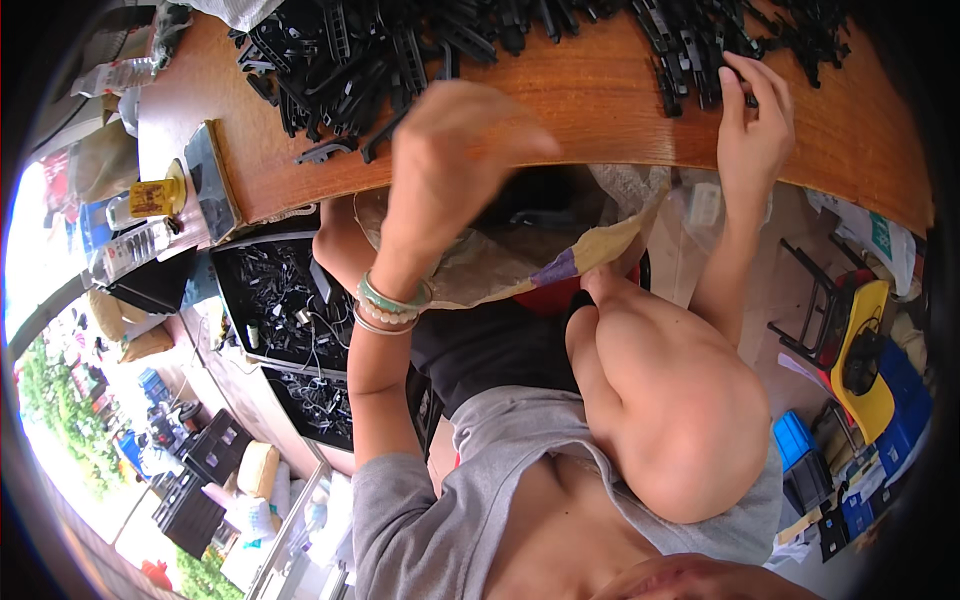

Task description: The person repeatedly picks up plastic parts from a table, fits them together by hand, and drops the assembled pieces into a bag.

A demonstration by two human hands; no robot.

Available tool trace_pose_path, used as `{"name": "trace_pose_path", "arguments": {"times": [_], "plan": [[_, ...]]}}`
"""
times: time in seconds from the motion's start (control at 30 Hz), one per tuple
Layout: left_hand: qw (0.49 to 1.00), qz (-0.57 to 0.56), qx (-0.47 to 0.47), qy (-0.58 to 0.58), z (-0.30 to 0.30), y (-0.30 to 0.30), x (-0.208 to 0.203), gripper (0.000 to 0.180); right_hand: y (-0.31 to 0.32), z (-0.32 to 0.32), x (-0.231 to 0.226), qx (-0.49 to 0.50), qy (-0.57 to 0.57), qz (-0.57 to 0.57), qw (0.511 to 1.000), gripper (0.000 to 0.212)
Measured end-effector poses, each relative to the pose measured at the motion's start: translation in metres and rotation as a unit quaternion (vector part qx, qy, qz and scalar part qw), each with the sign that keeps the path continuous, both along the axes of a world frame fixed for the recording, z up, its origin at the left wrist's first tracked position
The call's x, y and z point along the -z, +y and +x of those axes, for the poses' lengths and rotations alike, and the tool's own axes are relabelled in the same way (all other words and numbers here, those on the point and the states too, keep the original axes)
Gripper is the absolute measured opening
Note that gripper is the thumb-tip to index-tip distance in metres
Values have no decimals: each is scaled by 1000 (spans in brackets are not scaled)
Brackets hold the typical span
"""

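Head view: the right hand (pixel 752 130) lies with its grip released, fingertips on black plastic clips (pixel 690 55) heaped on the wooden bench (pixel 590 100). The left hand (pixel 450 150) hovers curled; whether its grip holds anything, I cannot tell. The clips look light, stiff and tangle-prone; best pinched singly at an end.

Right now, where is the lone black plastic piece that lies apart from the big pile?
The lone black plastic piece lies on the wooden table, left of the raised left hand, just below the big pile.
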State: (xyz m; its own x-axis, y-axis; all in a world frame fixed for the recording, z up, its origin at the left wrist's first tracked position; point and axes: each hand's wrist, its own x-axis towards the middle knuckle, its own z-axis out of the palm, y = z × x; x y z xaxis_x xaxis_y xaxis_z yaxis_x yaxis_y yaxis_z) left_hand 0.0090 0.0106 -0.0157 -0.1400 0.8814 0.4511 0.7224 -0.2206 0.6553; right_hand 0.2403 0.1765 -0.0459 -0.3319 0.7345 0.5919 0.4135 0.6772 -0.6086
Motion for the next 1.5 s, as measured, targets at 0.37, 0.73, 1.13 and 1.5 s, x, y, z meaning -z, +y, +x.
{"name": "trace_pose_path", "arguments": {"times": [0.37,0.73,1.13,1.5], "plan": [[949,-103,-245,170,-9,14,16,18,-36,-44,-3,-6,-7,25,1000,21],[969,-43,-243,21,-4,-8,16,12,-66,-79,-8,-163,-174,72,968,22],[926,-54,-22,-373,23,-43,7,12,-81,-56,-45,-346,215,-467,785,31],[794,-159,-38,-586,21,-39,13,24,-94,-55,-28,-354,130,-369,849,21]]}}
